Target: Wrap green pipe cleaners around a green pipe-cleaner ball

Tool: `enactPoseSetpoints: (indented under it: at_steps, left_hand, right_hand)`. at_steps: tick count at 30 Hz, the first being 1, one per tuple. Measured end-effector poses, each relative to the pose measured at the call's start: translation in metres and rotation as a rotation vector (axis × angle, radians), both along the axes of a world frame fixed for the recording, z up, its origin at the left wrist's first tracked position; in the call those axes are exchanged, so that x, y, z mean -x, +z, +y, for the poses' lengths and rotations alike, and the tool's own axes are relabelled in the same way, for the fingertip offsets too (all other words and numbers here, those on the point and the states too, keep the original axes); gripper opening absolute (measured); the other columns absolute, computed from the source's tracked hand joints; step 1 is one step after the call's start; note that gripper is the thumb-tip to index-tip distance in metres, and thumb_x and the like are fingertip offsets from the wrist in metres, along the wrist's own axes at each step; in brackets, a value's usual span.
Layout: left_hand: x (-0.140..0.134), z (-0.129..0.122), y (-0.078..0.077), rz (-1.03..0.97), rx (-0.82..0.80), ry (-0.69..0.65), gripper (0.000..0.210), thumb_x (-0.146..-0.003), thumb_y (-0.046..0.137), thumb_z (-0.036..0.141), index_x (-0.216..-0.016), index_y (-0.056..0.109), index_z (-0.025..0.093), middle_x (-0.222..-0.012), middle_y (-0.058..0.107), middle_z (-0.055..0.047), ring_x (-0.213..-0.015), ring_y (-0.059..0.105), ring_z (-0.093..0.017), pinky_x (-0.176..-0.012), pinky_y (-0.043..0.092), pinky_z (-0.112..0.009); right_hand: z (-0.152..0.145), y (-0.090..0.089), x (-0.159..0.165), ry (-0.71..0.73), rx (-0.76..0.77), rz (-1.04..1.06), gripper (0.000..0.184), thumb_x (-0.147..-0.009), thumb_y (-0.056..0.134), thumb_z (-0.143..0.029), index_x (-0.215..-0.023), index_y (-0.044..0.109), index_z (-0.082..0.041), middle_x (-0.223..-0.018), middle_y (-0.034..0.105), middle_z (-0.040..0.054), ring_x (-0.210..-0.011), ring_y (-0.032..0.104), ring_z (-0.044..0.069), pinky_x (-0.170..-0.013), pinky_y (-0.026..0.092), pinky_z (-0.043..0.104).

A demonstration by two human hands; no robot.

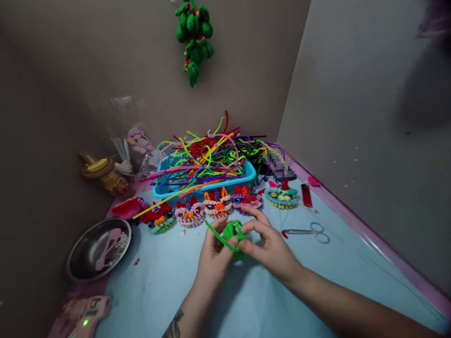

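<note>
Between my two hands, above the blue table covering, is a green pipe-cleaner piece, coiled into a rounded shape with one loose end sticking out to the upper left. My left hand pinches its left side, thumb in front. From the right, my right hand presses thumb and bent fingers against it. Its underside is partly hidden by the thumbs. Just beyond the hands stands a row of several finished pipe-cleaner animal heads, among them an orange-and-cream one and a blue-and-yellow one.
Behind the row, a blue tray overflows with colored pipe cleaners. Scissors and a red lighter lie at right. A metal bowl holds a pink tool at left, with a pink glue gun nearer. Green woven pieces hang on the wall.
</note>
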State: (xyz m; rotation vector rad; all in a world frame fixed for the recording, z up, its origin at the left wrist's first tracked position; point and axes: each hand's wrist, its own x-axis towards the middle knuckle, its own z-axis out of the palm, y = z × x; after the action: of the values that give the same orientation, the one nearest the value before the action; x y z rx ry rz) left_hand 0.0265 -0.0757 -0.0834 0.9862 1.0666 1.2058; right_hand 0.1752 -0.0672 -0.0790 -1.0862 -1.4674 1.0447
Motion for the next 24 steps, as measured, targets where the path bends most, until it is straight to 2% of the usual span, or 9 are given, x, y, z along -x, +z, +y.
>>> enactPoseSetpoints:
  at_steps: [7,11,14,18,21,24]
  left_hand:
    - [0.0003,0.001,-0.0002,0.042,-0.052,0.035,0.049,-0.07,0.073,0.04,-0.112,0.055,0.024,-0.121,0.058,-0.01,-0.1,0.06,-0.023,-0.081,0.049,-0.034]
    - [0.0005,0.0022,-0.0028,0.042,-0.069,0.037,0.049,-0.069,0.074,0.037,-0.112,0.055,0.023,-0.121,0.057,-0.01,-0.098,0.06,-0.022,-0.08,0.049,-0.034]
    - [0.001,0.0024,-0.0036,0.054,-0.074,0.035,0.047,-0.072,0.072,0.035,-0.113,0.054,0.024,-0.123,0.056,-0.009,-0.101,0.059,-0.022,-0.083,0.048,-0.034]
    - [0.0023,0.0026,-0.0035,0.08,-0.066,0.06,0.046,-0.072,0.072,0.032,-0.113,0.054,0.024,-0.124,0.055,-0.009,-0.105,0.058,-0.022,-0.088,0.046,-0.035]
    - [0.0024,0.0028,-0.0011,0.064,-0.027,0.065,0.045,-0.072,0.071,0.033,-0.113,0.054,0.024,-0.124,0.056,-0.009,-0.104,0.058,-0.023,-0.086,0.047,-0.035]
    - [0.0023,0.0025,0.0032,0.062,0.02,0.069,0.044,-0.072,0.071,0.035,-0.111,0.055,0.024,-0.122,0.058,-0.008,-0.1,0.059,-0.021,-0.082,0.048,-0.033]
  right_hand:
    - [0.0017,0.002,0.0006,0.021,0.064,-0.047,0.019,-0.075,0.07,-0.036,-0.066,0.065,-0.02,-0.141,0.041,0.0108,-0.121,0.05,0.028,-0.103,0.033,0.044]
    - [0.0025,0.0031,0.001,0.063,0.092,-0.002,0.022,-0.077,0.069,-0.037,-0.065,0.064,-0.02,-0.137,0.046,0.0103,-0.127,0.045,0.027,-0.106,0.031,0.042]
    - [0.0031,0.0032,-0.0008,0.108,0.103,0.005,0.023,-0.079,0.067,-0.037,-0.064,0.063,-0.02,-0.14,0.043,0.0101,-0.13,0.042,0.027,-0.106,0.03,0.042]
    - [0.0046,0.0017,-0.0049,0.168,0.077,0.005,0.014,-0.078,0.066,-0.031,-0.069,0.063,-0.02,-0.145,0.038,0.0101,-0.134,0.037,0.028,-0.108,0.028,0.044]
    - [0.0046,0.0008,-0.0046,0.188,0.065,-0.019,0.007,-0.074,0.068,-0.025,-0.073,0.061,-0.021,-0.143,0.04,0.0104,-0.134,0.038,0.028,-0.108,0.029,0.045]
    - [0.0026,0.0002,-0.002,0.132,-0.003,-0.091,0.016,-0.072,0.067,-0.019,-0.085,0.058,-0.022,-0.136,0.045,0.0103,-0.129,0.042,0.027,-0.106,0.033,0.047]
